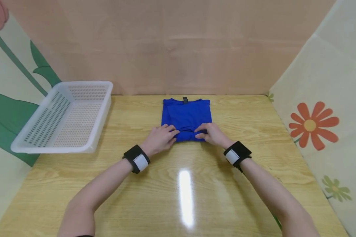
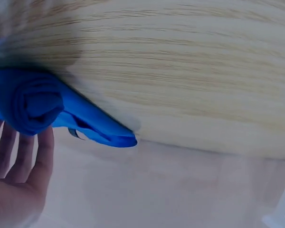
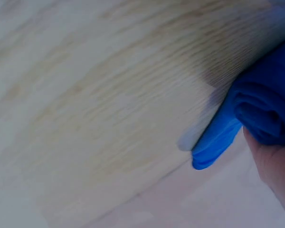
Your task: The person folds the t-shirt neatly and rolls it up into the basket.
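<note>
A blue T-shirt [image 1: 187, 113] lies folded narrow on the table, its neckline and dark label at the far side. Its near end is wound into a thick roll [image 1: 189, 135]. At the left end of that roll my left hand [image 1: 160, 138] grips the cloth, fingers bent over it. My right hand [image 1: 212, 134] pinches the opposite end between thumb and fingers. Spiral layers show at the roll's end in the left wrist view, where the fingers [image 2: 40, 164] touch the cloth. In the right wrist view only part of the hand [image 3: 275, 166] shows beside the roll.
A white plastic basket [image 1: 92, 131] with perforated walls stands at the left of the wooden table [image 1: 154, 197]. A plain pinkish backdrop [image 1: 190, 49] rises behind the far edge, and flower-printed sheets [image 1: 338, 89] border both sides.
</note>
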Demonstrator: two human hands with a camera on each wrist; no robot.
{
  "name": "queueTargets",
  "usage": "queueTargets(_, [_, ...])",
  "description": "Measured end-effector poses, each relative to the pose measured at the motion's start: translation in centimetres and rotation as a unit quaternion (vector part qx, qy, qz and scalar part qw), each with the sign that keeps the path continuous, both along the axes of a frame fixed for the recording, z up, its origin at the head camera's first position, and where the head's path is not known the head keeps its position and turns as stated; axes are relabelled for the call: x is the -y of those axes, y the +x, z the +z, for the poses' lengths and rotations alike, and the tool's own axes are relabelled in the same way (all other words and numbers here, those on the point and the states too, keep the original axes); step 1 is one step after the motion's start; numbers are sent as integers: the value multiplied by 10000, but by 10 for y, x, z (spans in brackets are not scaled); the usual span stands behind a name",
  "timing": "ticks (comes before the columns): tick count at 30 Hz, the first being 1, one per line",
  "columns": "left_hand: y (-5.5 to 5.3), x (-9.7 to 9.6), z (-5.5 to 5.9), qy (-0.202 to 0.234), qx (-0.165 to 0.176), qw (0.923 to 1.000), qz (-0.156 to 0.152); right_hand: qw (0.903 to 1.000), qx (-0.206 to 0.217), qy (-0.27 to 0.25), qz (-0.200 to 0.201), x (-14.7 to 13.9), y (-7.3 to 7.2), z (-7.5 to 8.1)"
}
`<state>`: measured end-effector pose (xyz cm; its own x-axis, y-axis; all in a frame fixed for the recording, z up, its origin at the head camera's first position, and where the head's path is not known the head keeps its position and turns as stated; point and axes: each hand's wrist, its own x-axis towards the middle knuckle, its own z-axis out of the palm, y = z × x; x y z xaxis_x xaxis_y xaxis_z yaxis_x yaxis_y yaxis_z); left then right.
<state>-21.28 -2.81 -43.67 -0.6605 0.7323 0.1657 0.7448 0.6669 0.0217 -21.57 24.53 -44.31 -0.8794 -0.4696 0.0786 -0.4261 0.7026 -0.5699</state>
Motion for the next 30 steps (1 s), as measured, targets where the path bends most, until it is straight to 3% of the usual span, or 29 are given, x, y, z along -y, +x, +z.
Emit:
queueTargets(3, [2,2,-4,-49,-507,9985,-219,9991,418,-98,-64,-5,-7,0])
queueTargets(5, [2,3,-7,-54,-569,9982,-204,9980,617,-148,-29,-8,-12,-2])
queueTargets(8, [-3,3,-8,186,-133,9997,6,9961,851,-221,9,-10,-19,-4])
queueTargets(11, [-12,3,-10,641,782,9940,410,9957,903,-206,-24,-11,-20,-4])
queueTargets(14, [-22,4,-13,972,1467,9819,703,9975,694,-56,-129,-9,-15,-2])
queueTargets(17, [-30,4,-11,1002,1939,9717,898,9993,235,248,-170,-7,-7,-1])
queueTargets(20, [-35,4,-8,947,2222,9650,1023,9973,-444,583,-40,-4,-1,-2])
queueTargets(24, [-37,4,-3,933,2473,9574,1160,9872,-1252,972,200,-1,2,-4])
queueTargets(27, [-35,3,-3,941,2434,9582,1175,9849,-1427,950,228,0,0,-6])
queueTargets(30, [-30,2,-6,875,1837,9744,958,9920,-1137,541,77,-2,-5,-9])
